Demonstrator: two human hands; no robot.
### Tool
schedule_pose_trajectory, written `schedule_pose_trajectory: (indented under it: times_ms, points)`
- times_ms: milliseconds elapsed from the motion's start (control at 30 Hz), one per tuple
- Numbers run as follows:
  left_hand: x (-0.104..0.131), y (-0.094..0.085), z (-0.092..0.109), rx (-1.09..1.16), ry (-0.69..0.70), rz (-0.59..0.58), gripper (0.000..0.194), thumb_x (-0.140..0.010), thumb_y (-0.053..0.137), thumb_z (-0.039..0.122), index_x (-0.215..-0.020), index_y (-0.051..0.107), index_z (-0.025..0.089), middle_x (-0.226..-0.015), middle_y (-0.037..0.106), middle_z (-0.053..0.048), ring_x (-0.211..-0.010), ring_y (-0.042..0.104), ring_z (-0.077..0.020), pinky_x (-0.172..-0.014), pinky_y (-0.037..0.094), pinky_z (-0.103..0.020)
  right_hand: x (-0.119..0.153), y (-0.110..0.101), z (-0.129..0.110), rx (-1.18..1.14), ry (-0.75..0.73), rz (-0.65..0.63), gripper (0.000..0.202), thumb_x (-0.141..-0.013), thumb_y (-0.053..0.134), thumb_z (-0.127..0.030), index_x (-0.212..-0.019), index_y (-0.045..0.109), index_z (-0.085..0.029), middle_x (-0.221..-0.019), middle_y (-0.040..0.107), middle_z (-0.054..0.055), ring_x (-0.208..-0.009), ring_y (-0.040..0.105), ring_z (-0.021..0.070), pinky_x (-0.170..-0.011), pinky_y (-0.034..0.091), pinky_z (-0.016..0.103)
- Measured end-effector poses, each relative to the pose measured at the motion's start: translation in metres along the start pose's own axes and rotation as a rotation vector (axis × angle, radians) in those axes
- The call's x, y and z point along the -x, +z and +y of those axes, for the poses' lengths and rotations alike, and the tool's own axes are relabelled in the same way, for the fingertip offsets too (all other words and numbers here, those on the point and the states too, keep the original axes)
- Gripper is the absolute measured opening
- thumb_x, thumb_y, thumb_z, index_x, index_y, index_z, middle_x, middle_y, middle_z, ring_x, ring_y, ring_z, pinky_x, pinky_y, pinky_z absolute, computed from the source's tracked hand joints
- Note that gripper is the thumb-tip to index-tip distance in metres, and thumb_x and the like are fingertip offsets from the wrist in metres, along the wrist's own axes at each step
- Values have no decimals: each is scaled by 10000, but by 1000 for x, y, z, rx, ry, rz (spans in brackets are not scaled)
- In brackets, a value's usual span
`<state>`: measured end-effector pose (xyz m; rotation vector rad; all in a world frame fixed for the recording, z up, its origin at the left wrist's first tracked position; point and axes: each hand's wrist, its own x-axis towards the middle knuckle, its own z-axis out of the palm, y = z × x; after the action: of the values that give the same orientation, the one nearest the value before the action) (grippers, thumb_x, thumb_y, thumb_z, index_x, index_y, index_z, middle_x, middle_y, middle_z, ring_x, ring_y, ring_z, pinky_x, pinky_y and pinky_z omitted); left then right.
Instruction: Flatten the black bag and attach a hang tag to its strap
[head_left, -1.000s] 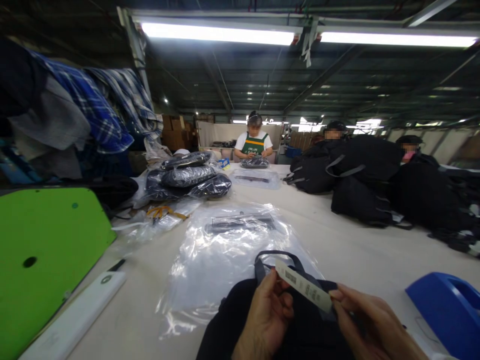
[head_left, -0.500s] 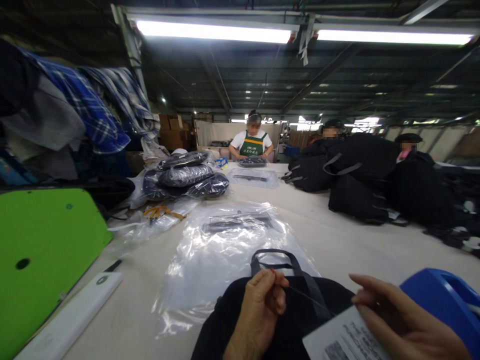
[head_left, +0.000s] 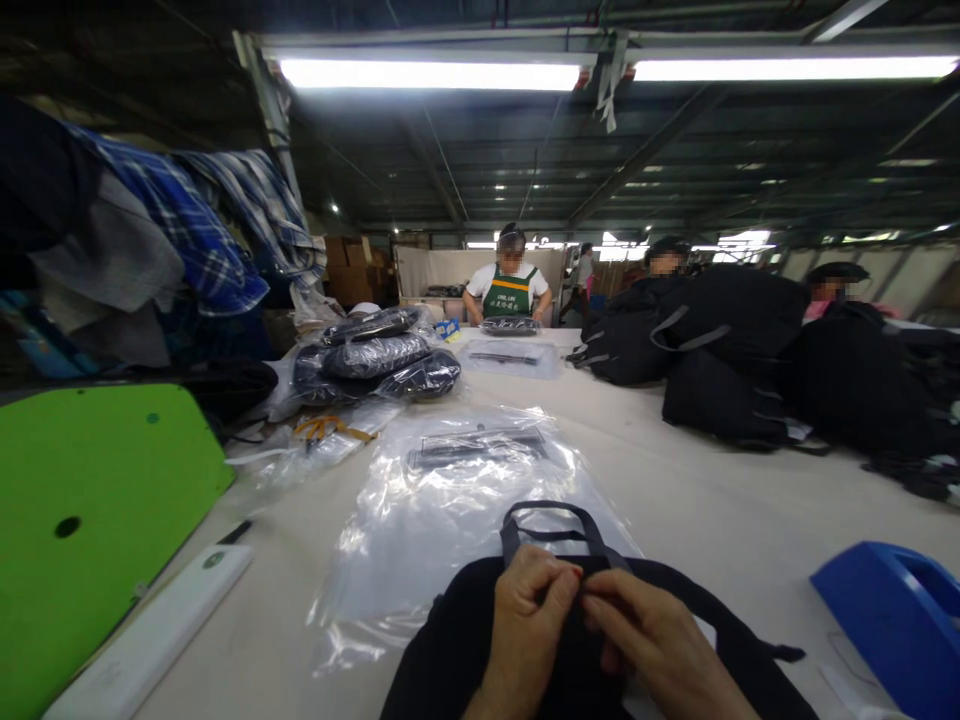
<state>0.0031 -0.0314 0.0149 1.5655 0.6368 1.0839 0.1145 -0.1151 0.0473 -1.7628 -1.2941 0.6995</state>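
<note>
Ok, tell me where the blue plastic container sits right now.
In the head view, the blue container sits at the table's near right edge, right of the right hand and black bag.

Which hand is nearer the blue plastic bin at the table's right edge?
Right. The right hand lies between the left hand and the blue bin; both rest on the black bag.

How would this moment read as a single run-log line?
left hand: pinching black bag top | right hand: fingertips meeting left's, on bag | handle loop: on clear plastic bag
</note>
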Motion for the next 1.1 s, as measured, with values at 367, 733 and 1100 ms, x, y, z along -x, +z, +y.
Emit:
schedule_pose_trajectory:
  times_ms: [367, 733, 1100]
  points:
    - [-25, -40, -20, -702, -131, 102, 104, -739, 610, 248, -685, 699, 241, -568, 550, -27, -688, 559, -266, -833, 324, -434, -37, 0, -4, 629, 8, 30, 236, -888, 382, -167, -823, 607, -190, -799, 688, 49, -779, 654, 203, -684, 434, 293]
    - [-25, -47, -17, -594, -65, -138, 213, -679, 508, 163, -781, 681, 234, -790, 664, -20, -823, 574, -221, -763, 390, -308, -44, 28, -2, 636, -97, -50, 210, -871, 456, -118, -856, 656, -183, -856, 704, 50, -835, 651, 196, -705, 419, 267]
    - [-20, -54, -17, -723, -43, -239, 129, -712, 537, 235, -585, 542, 213, -738, 569, -29, -817, 496, -230, -759, 375, -344, -29, 10, 2, 588, -175, 17, 199, -817, 521, -117, -892, 667, -230, -872, 679, 2, -907, 583, 191, -802, 411, 297]
